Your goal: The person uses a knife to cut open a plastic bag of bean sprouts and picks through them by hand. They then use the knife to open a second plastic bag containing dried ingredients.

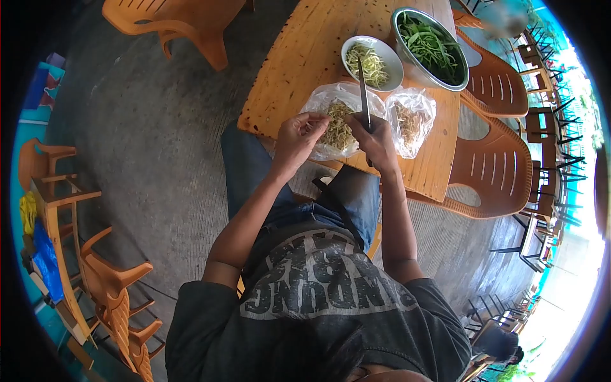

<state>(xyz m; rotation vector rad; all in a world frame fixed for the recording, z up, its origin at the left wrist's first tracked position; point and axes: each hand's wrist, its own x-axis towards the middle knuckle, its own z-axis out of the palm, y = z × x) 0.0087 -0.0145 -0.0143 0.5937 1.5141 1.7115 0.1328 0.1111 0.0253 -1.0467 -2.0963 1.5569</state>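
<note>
My right hand [377, 141] is wrapped round the dark handle of a knife [364, 92], whose blade points up toward a white bowl [398, 69]. Pale sprouts [371, 65] lie in that bowl. To the left, my left hand [301, 135] has its fingertips pinched together at the edge of an open plastic bag [313, 100]; what they hold is too small to name. Brownish sprouts [339, 127] fill the bag between my hands. A second plastic bag [425, 105] with brown bits stands right of the knife hand.
A metal bowl of green leaves [433, 51] is at the wooden table's [280, 70] back right. Orange plastic chairs [493, 162] stand along the right side, another chair [184, 19] at the upper left. More chairs and a wooden shelf [60, 254] are at the far left.
</note>
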